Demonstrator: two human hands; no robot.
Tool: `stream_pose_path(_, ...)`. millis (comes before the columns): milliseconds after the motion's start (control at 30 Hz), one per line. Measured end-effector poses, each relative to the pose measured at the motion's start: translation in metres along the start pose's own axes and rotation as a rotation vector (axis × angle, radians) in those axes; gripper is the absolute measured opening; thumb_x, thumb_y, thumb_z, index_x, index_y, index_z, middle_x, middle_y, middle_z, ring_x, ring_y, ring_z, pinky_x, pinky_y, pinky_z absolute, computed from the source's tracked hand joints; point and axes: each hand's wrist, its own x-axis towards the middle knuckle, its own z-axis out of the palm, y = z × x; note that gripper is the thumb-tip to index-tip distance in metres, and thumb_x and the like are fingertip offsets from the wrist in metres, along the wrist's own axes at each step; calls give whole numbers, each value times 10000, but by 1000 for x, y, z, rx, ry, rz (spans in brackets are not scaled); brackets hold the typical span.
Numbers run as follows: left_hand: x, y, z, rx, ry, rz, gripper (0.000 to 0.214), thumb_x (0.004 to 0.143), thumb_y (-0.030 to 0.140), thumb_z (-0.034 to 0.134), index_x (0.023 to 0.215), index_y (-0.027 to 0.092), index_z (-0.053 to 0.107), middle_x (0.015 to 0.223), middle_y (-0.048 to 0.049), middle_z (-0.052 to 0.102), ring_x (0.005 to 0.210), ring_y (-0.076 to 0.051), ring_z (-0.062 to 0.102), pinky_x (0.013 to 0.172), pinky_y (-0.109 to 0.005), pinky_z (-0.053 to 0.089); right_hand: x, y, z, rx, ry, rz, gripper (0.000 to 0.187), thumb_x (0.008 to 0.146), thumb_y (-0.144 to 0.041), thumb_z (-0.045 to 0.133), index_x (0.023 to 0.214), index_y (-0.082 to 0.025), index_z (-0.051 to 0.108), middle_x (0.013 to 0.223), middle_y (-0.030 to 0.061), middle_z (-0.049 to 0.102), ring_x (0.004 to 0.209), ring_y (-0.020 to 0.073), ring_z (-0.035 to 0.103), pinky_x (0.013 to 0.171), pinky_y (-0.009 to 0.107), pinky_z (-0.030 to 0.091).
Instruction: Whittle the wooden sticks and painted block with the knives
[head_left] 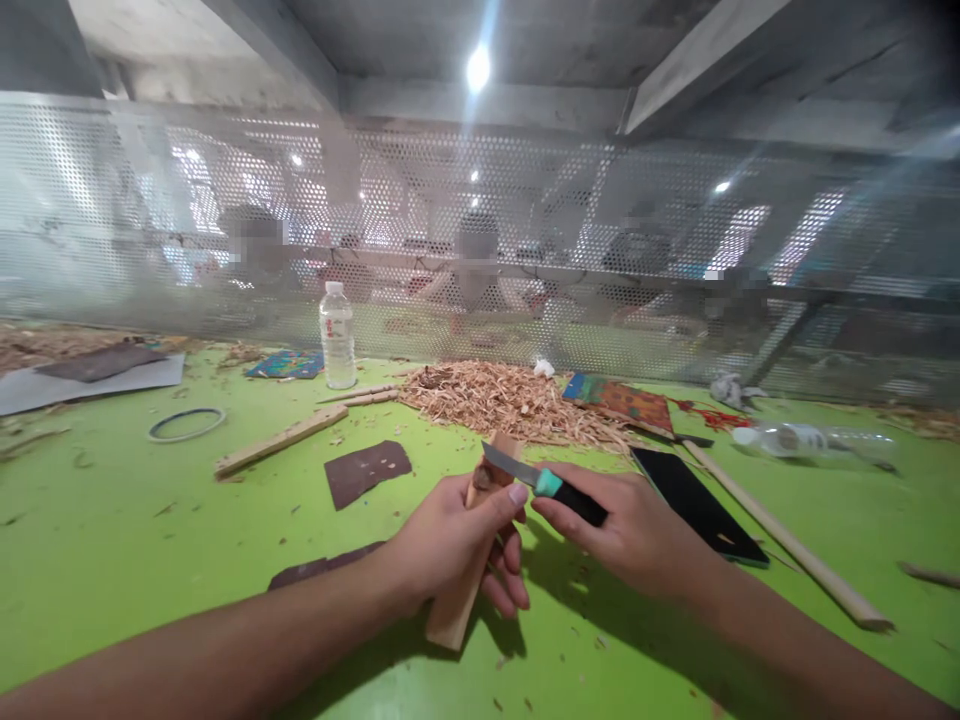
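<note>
My left hand [466,530] is closed round a flat strip of wood [455,612] with a dark knot near its upper end, held tilted above the green table. In my right hand [626,525] is a carving knife [571,495] with a black and teal handle. Its blade [510,464] points left and lies across the upper part of the wood, close to my left thumb. Whether the edge touches the wood I cannot tell. Beyond both hands sits a heap of wood shavings [502,400].
Brown sandpaper [367,474], a wooden stick [281,441] and an upright water bottle [337,340] stand or lie leftward. To the right are a black tablet-like slab [697,505], a long wooden rod [787,535] and a bottle on its side [817,442]. A perforated screen [420,240] crosses behind, people beyond it.
</note>
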Motion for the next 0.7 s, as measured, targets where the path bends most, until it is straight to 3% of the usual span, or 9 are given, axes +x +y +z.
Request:
stream_pose_path(200, -2, 2, 0, 3, -25, -36, 489, 836, 608, 714, 753, 159, 540, 557, 1, 588, 472, -161, 671, 423, -231, 563, -1, 4, 1, -14, -10, -2, 348, 1026, -509, 513, 1119, -242, 717, 961, 33, 799, 758, 192, 717, 642, 270, 497)
stream_pose_path(400, 0, 4, -5, 102, -39, -47, 428, 871, 559, 676, 792, 151, 575, 574, -22, 636, 423, -133, 630, 383, -193, 475, -3, -1, 1, 46, -60, 68, 409, 1020, -555, 498, 1007, -224, 738, 828, 13, 763, 695, 177, 672, 615, 257, 467)
stream_pose_path(700, -3, 8, -2, 154, 15, -38, 371, 857, 414, 767, 705, 161, 542, 591, 42, 575, 420, -73, 583, 415, -171, 456, -2, 3, 6, 93, -89, 113, 431, 1006, -568, 515, 964, -200, 736, 748, -7, 696, 666, 162, 598, 602, 251, 402)
